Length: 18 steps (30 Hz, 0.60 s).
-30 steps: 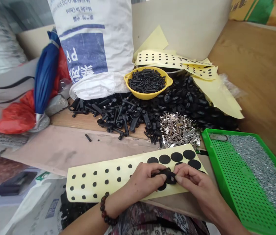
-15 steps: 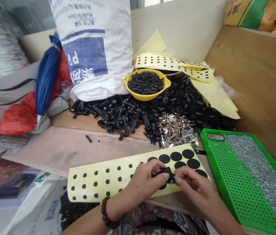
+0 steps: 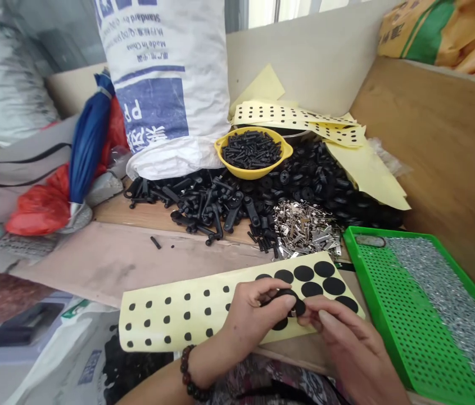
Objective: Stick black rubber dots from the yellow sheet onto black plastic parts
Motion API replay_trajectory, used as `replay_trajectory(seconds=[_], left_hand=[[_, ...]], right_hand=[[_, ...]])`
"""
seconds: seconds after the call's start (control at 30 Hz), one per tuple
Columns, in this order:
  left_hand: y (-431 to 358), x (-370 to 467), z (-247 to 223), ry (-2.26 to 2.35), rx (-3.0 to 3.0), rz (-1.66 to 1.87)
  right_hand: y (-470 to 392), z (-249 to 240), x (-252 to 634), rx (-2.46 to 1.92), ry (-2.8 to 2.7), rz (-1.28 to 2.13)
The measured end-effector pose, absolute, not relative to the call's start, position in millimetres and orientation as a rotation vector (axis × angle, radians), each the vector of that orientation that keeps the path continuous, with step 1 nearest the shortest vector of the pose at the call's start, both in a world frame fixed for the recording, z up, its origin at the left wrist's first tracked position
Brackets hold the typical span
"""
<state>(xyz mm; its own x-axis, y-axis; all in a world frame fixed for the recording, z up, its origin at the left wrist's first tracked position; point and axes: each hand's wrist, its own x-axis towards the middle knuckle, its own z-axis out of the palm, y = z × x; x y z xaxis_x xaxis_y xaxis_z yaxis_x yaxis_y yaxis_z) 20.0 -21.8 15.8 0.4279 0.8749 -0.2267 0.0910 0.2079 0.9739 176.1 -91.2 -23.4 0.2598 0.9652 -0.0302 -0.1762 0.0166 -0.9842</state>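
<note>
My left hand [image 3: 249, 315], with a beaded bracelet at the wrist, pinches a small black round plastic part [image 3: 288, 293] between thumb and fingers. A bit of shiny metal shows at the part's lower side. The fingertips of my right hand [image 3: 347, 332] are pressed together at the part's right edge; whatever lies between them is hidden. Both hands are over a pale yellow backing sheet [image 3: 173, 287]. Black round stickers [image 3: 324, 269] sit on its right end, and small black dots in rows mark the left.
A green perforated tray [image 3: 406, 315] of small metal pieces lies right. Behind are metal clips [image 3: 304, 225], black plastic handles [image 3: 207, 202], black discs [image 3: 325, 174] and a yellow bowl [image 3: 249, 173] of black screw-like pieces. A white sack [image 3: 203, 95] and blue umbrella [image 3: 89, 140] stand left.
The black part has turned in my left hand, so its round face shows more. My right fingers have shifted slightly right and straightened. The view has tilted up a little.
</note>
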Motion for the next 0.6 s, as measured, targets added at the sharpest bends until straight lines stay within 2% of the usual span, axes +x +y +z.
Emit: replay_trajectory(seconds=[0.1,0.27,0.37,0.5,0.6], left_hand=[[-26.6,19.9,15.6,1.017,1.192,0.719],[-40.2,13.4,16.8,1.053,1.373,0.756],[-47.5,-15.7,29.4,1.135,1.510,0.713],[-61.6,-106.9,51.8,1.313,1.930,0.251],[-68.1,-174.7,53.7,1.823,2.135,0.045]], right_hand=[[-89.4,-24.4,174.7,-1.164,-0.877,1.072],[-95.6,-18.7,159.8,-1.426,-1.299,0.815],[-99.1,-12.2,143.8,-1.362,-1.531,0.783],[-91.9,-9.5,145.5,-1.047,-1.951,0.849],[-79.9,-16.5,170.4,-1.245,-1.963,0.654]])
